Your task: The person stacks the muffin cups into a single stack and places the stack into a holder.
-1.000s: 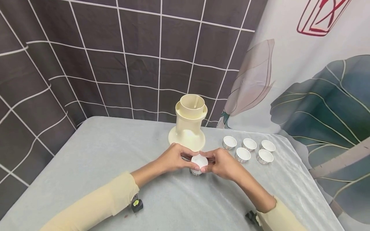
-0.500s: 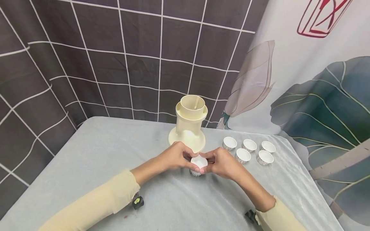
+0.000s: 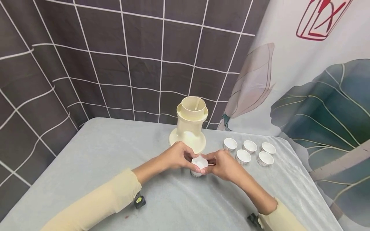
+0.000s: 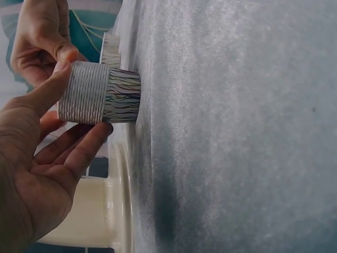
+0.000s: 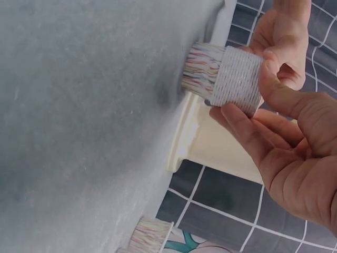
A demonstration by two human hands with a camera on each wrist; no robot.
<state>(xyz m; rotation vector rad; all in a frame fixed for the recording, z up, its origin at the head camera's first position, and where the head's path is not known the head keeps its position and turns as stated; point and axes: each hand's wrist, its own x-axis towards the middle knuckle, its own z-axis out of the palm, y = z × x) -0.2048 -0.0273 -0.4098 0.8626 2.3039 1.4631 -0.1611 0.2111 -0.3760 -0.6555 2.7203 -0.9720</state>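
Nested white paper baking cups form a short stack (image 3: 200,162) in front of me. In the left wrist view, many rims make a ribbed band above the streaked, coloured wall of the lowest cup (image 4: 122,97). My left hand (image 3: 177,157) grips the stack's left side, thumb near the top rim and fingertips lower on the band. From the right, my right hand (image 3: 224,164) holds it likewise, and the thumbs nearly meet at the near rim. The base is at or just above the cloth; I cannot tell which.
A cream plastic cylinder with a flared base (image 3: 190,126) stands just behind the hands. Several single baking cups (image 3: 243,156) sit upright at the right in two loose rows. Grey cloth covers the table (image 3: 115,141). A dark grid curtain (image 3: 144,70) hangs behind it.
The head view has tilted very slightly, so everything sits a little lower in it. Both hands keep hold of the stack in the same place.
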